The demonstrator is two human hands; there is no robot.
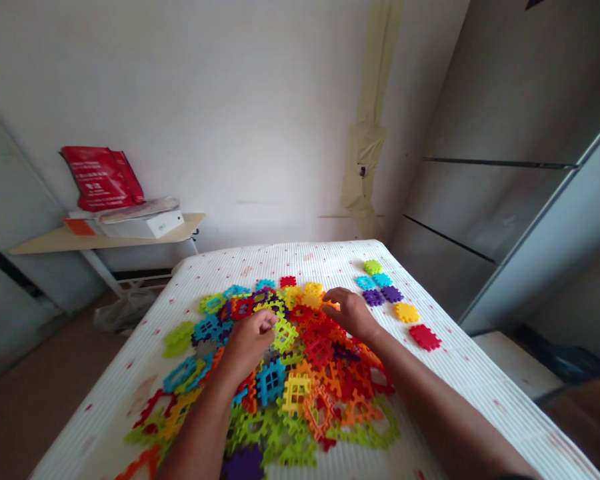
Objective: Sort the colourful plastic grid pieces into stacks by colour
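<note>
Many flat, notched plastic pieces in several colours lie heaped on a white quilted cloth (460, 380). My left hand (254, 337) is over the left middle of the heap, its fingers curled in a pinch beside a lime green piece (284, 335); whether it grips that piece is unclear. My right hand (349, 310) reaches over the heap's back right, fingers apart and bent, near a yellow piece (312, 298) and orange ones. Nothing shows between its fingers. A blue window-shaped piece (271, 382) and a yellow one (297, 393) lie nearer to me.
Separate pieces lie right of the heap, among them a red one (425, 337) and a yellow one (406, 312). At the back left, a side table (50, 245) bears a white box (155, 225) and a red bag (100, 179). A grey cabinet (480, 133) stands right.
</note>
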